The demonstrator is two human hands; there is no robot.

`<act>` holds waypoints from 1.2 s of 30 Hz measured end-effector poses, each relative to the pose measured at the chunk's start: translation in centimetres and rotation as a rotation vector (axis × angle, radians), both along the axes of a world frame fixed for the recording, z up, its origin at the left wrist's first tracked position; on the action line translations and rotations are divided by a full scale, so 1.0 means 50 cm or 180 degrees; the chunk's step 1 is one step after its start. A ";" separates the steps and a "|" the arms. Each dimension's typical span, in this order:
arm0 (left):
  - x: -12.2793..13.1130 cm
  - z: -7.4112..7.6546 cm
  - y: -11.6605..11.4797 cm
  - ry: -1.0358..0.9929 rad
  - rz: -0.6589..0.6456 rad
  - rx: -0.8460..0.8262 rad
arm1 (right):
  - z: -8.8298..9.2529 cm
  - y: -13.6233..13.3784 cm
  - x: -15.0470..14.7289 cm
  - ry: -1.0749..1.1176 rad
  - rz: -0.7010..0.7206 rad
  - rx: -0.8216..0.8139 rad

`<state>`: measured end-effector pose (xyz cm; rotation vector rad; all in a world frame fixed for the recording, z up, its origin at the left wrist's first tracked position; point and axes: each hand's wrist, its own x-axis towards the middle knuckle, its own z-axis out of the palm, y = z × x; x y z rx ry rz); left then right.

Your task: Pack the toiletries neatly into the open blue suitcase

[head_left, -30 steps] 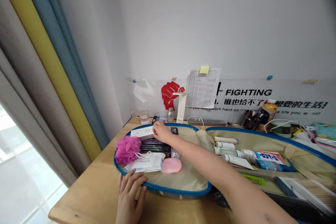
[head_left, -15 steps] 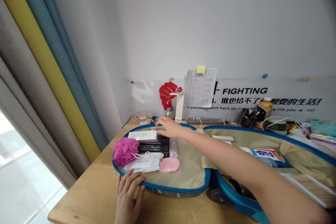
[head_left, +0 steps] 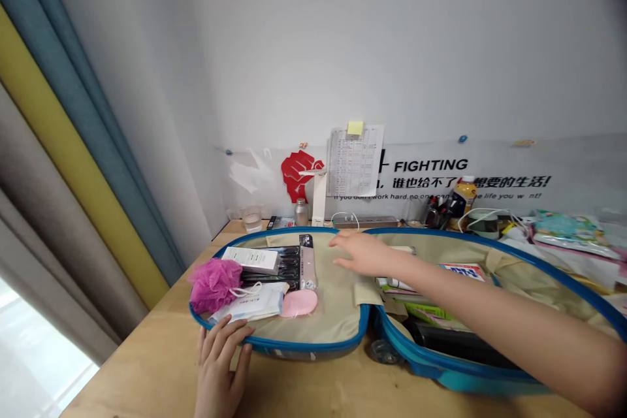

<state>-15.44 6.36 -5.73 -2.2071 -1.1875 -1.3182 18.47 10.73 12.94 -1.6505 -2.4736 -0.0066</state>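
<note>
An open suitcase (head_left: 337, 326) with blue edging and a beige lining lies on the wooden table. My left hand (head_left: 220, 356) rests on the near rim of its left half, fingers spread. Empty and with fingers apart, my right hand (head_left: 360, 253) hovers above the lining near the hinge. In the left half lie a white box (head_left: 252, 260), a pack of black toothbrushes (head_left: 291, 264), a purple bath puff (head_left: 215, 284), a white packet of wipes (head_left: 255, 304) and a pink oval item (head_left: 300, 304). My right forearm hides part of the right half.
In the suitcase's right half are a red-and-blue package (head_left: 463, 271) and a green packet (head_left: 426, 313). Behind it stand a white lamp (head_left: 319, 199), a small glass jar (head_left: 301, 212), a cup (head_left: 252, 219) and a drink bottle (head_left: 463, 196). Curtains (head_left: 73, 163) hang at left.
My right hand has moved right, from beside the white box to near the hinge. My left hand stays on the rim. The view has turned slightly to the right.
</note>
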 end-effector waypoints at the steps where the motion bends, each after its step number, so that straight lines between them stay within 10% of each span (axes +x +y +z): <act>1: 0.000 0.000 0.000 0.0002 0.0000 0.0003 | -0.013 0.020 -0.036 -0.0025 0.0076 -0.0028; 11: 0.003 0.000 -0.007 0.0099 0.0160 -0.0117 | -0.138 0.173 -0.343 -0.0016 0.0339 0.0126; 36: 0.007 0.005 -0.009 0.0133 0.0161 -0.0089 | -0.132 0.242 -0.228 -0.0467 0.0400 0.0613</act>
